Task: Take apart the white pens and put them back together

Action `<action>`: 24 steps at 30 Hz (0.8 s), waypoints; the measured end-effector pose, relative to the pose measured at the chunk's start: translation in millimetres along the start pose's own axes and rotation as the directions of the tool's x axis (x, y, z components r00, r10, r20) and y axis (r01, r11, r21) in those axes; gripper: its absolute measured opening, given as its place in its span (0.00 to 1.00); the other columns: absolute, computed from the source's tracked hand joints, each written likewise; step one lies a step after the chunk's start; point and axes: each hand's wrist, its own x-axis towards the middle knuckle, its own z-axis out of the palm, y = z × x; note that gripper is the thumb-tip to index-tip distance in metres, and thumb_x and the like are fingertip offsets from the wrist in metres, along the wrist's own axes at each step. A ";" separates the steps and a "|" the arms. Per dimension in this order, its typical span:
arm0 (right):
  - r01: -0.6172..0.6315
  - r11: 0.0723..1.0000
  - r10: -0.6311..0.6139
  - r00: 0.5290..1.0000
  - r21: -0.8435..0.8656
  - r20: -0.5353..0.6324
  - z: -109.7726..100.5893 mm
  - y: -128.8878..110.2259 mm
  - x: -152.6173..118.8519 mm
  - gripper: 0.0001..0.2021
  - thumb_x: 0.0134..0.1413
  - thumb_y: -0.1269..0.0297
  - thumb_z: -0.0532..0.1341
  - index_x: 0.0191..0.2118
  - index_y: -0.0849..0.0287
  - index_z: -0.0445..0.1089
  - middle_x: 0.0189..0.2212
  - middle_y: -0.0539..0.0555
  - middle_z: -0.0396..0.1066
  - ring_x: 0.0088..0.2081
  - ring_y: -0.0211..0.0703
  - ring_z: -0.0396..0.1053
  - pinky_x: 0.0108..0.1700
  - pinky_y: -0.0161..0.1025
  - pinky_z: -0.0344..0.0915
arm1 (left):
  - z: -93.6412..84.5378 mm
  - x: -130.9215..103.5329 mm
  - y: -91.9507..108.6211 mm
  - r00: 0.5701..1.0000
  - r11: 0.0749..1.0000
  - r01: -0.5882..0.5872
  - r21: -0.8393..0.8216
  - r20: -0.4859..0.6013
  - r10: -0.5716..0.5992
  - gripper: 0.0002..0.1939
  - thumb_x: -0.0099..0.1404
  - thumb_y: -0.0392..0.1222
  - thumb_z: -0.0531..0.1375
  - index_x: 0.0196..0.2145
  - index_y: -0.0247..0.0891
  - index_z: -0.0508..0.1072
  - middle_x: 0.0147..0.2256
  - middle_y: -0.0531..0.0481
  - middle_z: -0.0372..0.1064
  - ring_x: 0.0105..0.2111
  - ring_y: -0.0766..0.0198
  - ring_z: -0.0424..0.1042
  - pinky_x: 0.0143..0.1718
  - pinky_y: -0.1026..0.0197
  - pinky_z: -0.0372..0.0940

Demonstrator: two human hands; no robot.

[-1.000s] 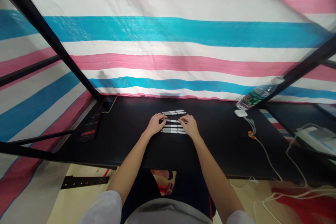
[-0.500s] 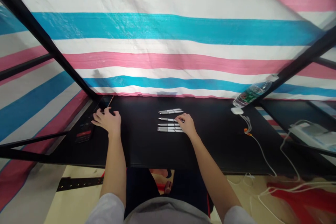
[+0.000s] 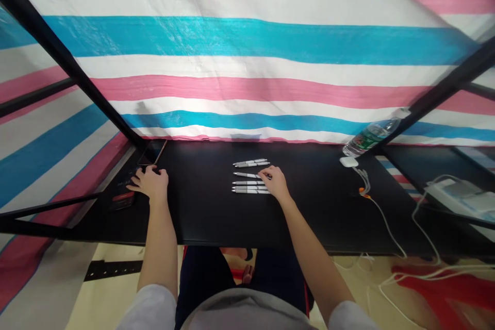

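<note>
My right hand [image 3: 275, 181] is closed in a pinch on the right end of a grey-and-white pen [image 3: 246, 175], which lies sideways on the black table. Just above it sit two similar pens [image 3: 249, 163], side by side. Below it, a close group of pens [image 3: 247, 187] lies parallel, its right ends partly behind my right hand. Far to the left, my left hand [image 3: 150, 182] is open with fingers spread over the dark items there. A dark case with a red patch [image 3: 122, 201] lies beside its fingers, and a phone [image 3: 153, 152] is just beyond them.
The black table [image 3: 216, 216] backs onto a striped plastic sheet [image 3: 240, 41]. A water bottle [image 3: 371, 136] leans at the back right, near a white charger [image 3: 349, 162] with its cable. Black frame posts [image 3: 73, 62] rise at the sides. A white device [image 3: 464, 198] stands at far right.
My left hand has moved left and slightly toward me, uncovering more of the phone. My right hand stays at the same pen, almost unmoved. The pens lie as before.
</note>
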 end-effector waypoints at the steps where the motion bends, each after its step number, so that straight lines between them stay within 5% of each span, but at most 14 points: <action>1: -0.002 1.000 0.002 1.000 0.001 -0.002 0.0 -0.1 -0.1 0.09 0.56 0.62 0.60 0.29 0.55 0.76 0.27 0.53 0.70 0.33 0.44 0.63 0.39 0.40 0.61 | 0.5 0.2 -0.3 1.000 1.000 0.000 -0.002 0.001 0.000 0.16 0.58 0.40 0.57 0.43 0.38 0.74 0.56 0.35 0.61 0.60 0.37 0.54 0.60 0.28 0.39; 7: 0.000 1.000 0.000 1.000 -0.003 -0.005 0.4 -0.7 -0.4 0.09 0.57 0.62 0.60 0.29 0.55 0.76 0.27 0.53 0.70 0.33 0.44 0.63 0.39 0.40 0.61 | 2.4 -3.9 1.7 0.998 0.998 -0.050 -0.033 -0.033 0.049 0.15 0.58 0.40 0.56 0.43 0.39 0.75 0.58 0.38 0.60 0.62 0.39 0.52 0.61 0.30 0.39; 12: 0.003 1.000 -0.004 1.000 -0.010 -0.018 1.2 -0.6 -0.3 0.09 0.56 0.63 0.60 0.28 0.55 0.76 0.26 0.53 0.69 0.33 0.44 0.63 0.39 0.40 0.61 | 8.0 -19.2 22.8 0.956 0.941 -0.284 -0.184 0.018 0.292 0.13 0.58 0.36 0.55 0.40 0.37 0.74 0.52 0.38 0.65 0.57 0.47 0.62 0.60 0.43 0.52; 16: 0.021 1.000 -0.021 0.999 -0.003 -0.026 1.7 0.0 -0.4 0.09 0.56 0.64 0.58 0.29 0.55 0.76 0.26 0.53 0.69 0.32 0.45 0.63 0.39 0.41 0.62 | 16.5 -44.0 49.8 0.834 0.779 -0.472 -0.412 0.077 0.547 0.11 0.61 0.35 0.52 0.36 0.37 0.74 0.44 0.42 0.71 0.49 0.55 0.69 0.56 0.54 0.59; 21: 0.018 1.000 -0.018 1.000 0.009 -0.005 -0.2 -1.7 -0.2 0.08 0.55 0.63 0.60 0.29 0.55 0.76 0.27 0.53 0.70 0.32 0.45 0.62 0.40 0.41 0.62 | 25.2 -69.5 66.7 0.598 0.575 -0.543 -0.611 0.199 0.776 0.11 0.63 0.36 0.52 0.36 0.39 0.74 0.41 0.46 0.73 0.44 0.60 0.72 0.51 0.57 0.64; 24: 0.039 0.999 -0.039 0.998 0.012 0.046 -2.7 -3.6 0.0 0.09 0.56 0.63 0.61 0.29 0.55 0.77 0.29 0.54 0.72 0.34 0.45 0.63 0.41 0.41 0.61 | 28.5 -70.3 64.6 0.549 0.548 -0.549 -0.631 0.223 0.806 0.10 0.63 0.37 0.53 0.36 0.39 0.75 0.41 0.47 0.74 0.44 0.59 0.72 0.51 0.56 0.64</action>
